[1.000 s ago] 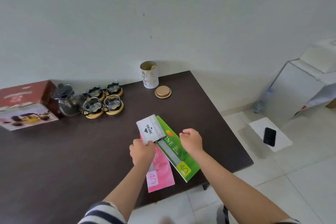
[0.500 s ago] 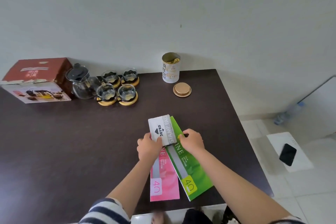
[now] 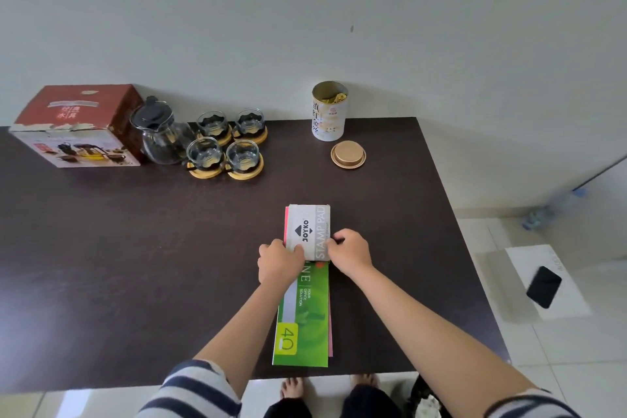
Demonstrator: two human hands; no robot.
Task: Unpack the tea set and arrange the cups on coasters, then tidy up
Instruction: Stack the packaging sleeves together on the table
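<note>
Left hand: the left hand is curled around the left edge of the stamp pad box.
Right hand: the right hand pinches the box's right edge.
Stack: the box is held on the far end of a green folder, under which a pink folder is seen.
Tea set: four glass cups are set on wooden coasters at the far left, beside the glass teapot and the red carton.
Far edge: an open tea tin is stood near its lid.
Table: dark wood.

Pink pad hidden under green pad — only edges show.
</note>
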